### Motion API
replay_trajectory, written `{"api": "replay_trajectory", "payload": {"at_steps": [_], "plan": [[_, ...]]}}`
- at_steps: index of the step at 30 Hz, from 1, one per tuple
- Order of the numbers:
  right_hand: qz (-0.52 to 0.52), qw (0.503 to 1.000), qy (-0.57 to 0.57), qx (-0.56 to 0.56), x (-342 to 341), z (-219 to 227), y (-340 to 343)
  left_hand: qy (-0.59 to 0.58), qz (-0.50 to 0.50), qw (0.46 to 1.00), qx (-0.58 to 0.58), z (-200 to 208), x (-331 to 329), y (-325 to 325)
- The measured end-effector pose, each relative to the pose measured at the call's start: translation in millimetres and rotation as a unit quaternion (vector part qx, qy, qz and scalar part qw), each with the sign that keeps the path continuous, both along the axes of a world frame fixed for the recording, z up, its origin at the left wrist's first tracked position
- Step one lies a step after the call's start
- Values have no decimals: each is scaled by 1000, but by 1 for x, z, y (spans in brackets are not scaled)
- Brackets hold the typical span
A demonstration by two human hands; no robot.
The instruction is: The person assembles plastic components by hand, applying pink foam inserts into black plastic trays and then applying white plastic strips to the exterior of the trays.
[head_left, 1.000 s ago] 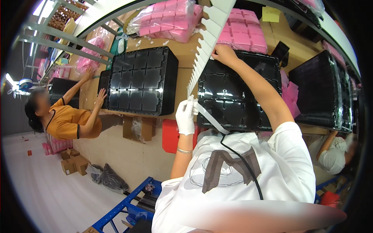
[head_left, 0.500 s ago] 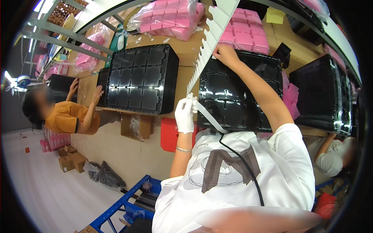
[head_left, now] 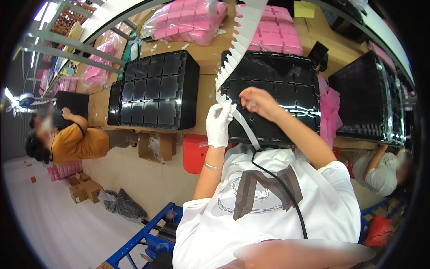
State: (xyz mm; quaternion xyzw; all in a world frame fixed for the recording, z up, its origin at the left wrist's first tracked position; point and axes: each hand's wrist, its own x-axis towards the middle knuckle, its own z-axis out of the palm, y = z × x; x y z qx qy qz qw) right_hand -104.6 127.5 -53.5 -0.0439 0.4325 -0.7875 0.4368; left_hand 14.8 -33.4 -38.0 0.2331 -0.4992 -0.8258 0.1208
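My left hand (head_left: pixel 218 125), in a white glove, pinches a long white strip (head_left: pixel 245 38) with a row of toothlike tabs along one edge. The strip rises from the hand past the top of the view, and a flat pale tail (head_left: pixel 247 130) runs down from it toward my shirt. Close by on the right is my right hand (head_left: pixel 260 103), bare, its fingers curled together; a small pale patch shows at them, too small to name. Beneath both hands lies a glossy black plastic tray (head_left: pixel 286 85) divided into rectangular pockets, at the table's near edge.
Another stack of black trays (head_left: pixel 154 89) stands left, and a tall wrapped stack (head_left: pixel 367 98) right. Pink trays (head_left: pixel 273 31) and bagged pink trays (head_left: pixel 186 22) lie behind. A co-worker in orange (head_left: pixel 80 141) is far left, another in white (head_left: pixel 383 175) far right.
My right hand has come back from the tray's far left corner to beside my left hand. The strip has swung and curves more. The co-worker in orange has lowered an arm and turned.
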Motion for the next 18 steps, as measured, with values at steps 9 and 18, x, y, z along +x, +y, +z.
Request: {"api": "replay_trajectory", "payload": {"at_steps": [9, 18], "plan": [[-233, 814, 492, 201, 48, 44, 42, -30, -88, 995, 19, 22, -25, 43], [-144, 713, 479, 491, -143, 1, 210, -36, -89, 995, 28, 7, -22, 56]]}}
